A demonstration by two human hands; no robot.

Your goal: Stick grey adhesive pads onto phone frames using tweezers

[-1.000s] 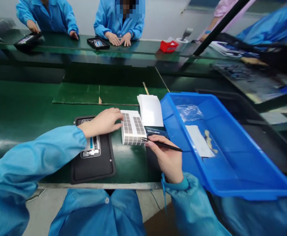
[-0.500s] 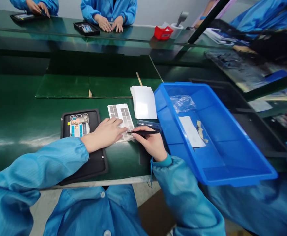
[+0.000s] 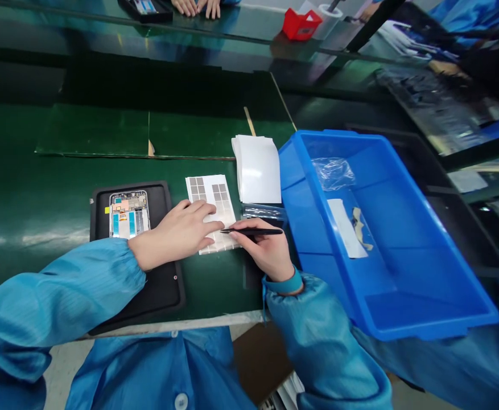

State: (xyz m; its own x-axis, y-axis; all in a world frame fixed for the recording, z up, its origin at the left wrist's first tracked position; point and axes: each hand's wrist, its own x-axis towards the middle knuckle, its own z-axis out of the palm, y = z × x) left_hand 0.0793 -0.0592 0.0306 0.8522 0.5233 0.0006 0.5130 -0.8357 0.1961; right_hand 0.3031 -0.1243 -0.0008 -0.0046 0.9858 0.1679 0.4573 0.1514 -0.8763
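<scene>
On the green bench (image 3: pixel 91 131), our L hand (image 3: pixel 176 228) lies open and flat, fingers spread, pinning the sheet of grey pads (image 3: pixel 210 188) just right of the black mat (image 3: pixel 104 228). R hand (image 3: pixel 260 247) is closed on black tweezers (image 3: pixel 260 232), tips at the sheet's edge, right by our L fingertips; can't tell if they've got a pad. Phone frame (image 3: pixel 128 214) sits on the mat, beside L wrist. White paper stack (image 3: pixel 256 169) is just above the sheet, blue bin (image 3: pixel 386 324) to the right w/ a plastic bag (image 3: pixel 332 173) inside. Risks: if L hand eases off, sheet could slide; tips this near our fingers could nick them or tear a pad; a pad flicked off the tweezers might land in the frame or bin, bc everything's close together.
</scene>
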